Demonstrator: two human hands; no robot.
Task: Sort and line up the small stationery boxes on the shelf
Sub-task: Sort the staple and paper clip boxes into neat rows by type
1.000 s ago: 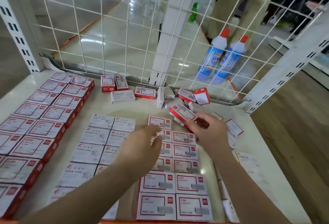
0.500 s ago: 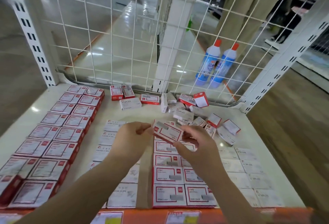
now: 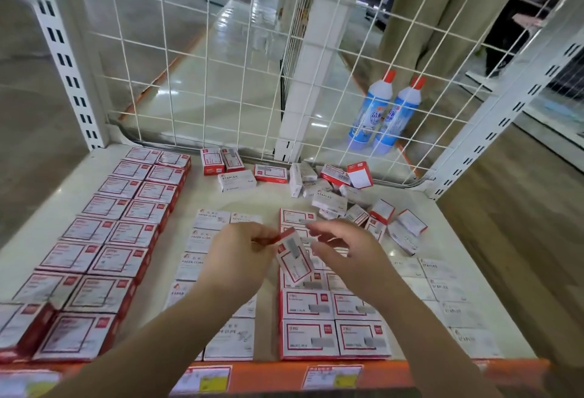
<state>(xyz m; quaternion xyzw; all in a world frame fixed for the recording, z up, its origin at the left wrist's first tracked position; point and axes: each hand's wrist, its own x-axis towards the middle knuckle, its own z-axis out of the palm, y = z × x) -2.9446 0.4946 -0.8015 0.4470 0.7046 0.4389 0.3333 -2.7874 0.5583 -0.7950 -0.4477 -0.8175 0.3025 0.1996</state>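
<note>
Half a second ago both hands held the red-and-white box level between them; now it is turned upright on its short end, and only the left hand (image 3: 235, 258) pinches its top red edge with curled fingers. The right hand (image 3: 343, 252) has let go and hovers just beside it with fingers loosely spread, holding nothing. The held box (image 3: 294, 257) is in the air above the double row of same-printed boxes (image 3: 335, 315).

The shelf (image 3: 265, 201) is a pale, smooth, slightly glossy board with an orange front strip (image 3: 271, 377) that carries price labels. Left of the double row lie white paper-clip boxes (image 3: 202, 241), and further left two long rows of bigger red-edged boxes (image 3: 126, 233). Behind the double row there is an unsorted heap of small boxes (image 3: 344, 198), some tilted or standing on end. A white wire grid (image 3: 221, 59) closes the back; through it a shiny floor and two blue bottles with red caps (image 3: 384, 113) can be seen.

The forearms cover parts of the paper-clip boxes and the double row. The small print on most boxes is too blurred to read.
</note>
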